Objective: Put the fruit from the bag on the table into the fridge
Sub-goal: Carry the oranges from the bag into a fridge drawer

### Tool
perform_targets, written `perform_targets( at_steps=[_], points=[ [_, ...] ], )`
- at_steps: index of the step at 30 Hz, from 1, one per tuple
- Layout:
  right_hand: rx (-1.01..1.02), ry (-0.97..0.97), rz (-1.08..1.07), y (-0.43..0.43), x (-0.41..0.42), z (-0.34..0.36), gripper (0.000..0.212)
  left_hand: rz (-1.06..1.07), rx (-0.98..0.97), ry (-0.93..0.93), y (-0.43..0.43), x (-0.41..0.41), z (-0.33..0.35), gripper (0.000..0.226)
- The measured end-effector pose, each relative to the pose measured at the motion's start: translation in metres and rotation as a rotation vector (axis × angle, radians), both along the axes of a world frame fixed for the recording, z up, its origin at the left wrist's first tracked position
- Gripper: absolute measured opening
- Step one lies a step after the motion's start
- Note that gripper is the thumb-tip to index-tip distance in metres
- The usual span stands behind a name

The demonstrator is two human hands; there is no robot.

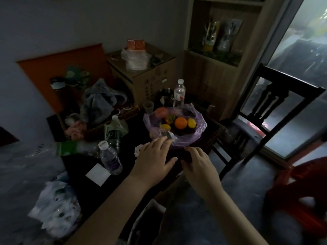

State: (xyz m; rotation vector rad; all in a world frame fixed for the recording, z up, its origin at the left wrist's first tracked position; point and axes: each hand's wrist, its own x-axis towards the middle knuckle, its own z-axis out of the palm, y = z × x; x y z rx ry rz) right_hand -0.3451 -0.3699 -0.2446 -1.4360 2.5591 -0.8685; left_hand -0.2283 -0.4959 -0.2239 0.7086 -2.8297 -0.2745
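Observation:
A purple plastic bag [198, 132] lies open on the dark table [85, 188], holding an orange [180, 122], two lemons [191, 123], a red-and-green fruit [170, 119] and a pinkish fruit [161, 111]. My left hand [154, 160] hovers flat with fingers apart, its fingertips at the bag's near rim. My right hand [200, 167] is just in front of the bag, fingers spread and holding nothing. No fridge is in view.
Water bottles [110, 159] [179, 92], a small cup [148, 106], a metal pot [166, 96], a white paper [98, 174] and crumpled wrappers crowd the table. A dark wooden chair [276, 110] stands to the right, a red stool [300, 197] nearer. Cardboard box [141, 76] and shelf [215, 55] behind.

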Motion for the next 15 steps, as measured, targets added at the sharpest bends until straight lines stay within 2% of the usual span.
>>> perform_targets(
  at_steps=[4, 11, 15],
  points=[
    [0.027, 0.023, 0.076, -0.014, -0.016, -0.004, 0.048, 0.026, -0.004, -0.015, -0.006, -0.016, -0.008, 0.059],
    [0.044, 0.015, 0.109, -0.058, -0.069, -0.016, 0.042, 0.074, 0.029, -0.047, -0.048, -0.057, -0.021, 0.06],
    [0.077, 0.011, 0.104, -0.086, -0.103, -0.022, 0.046, 0.065, 0.047, -0.052, -0.076, -0.083, -0.026, 0.059]
  ],
)
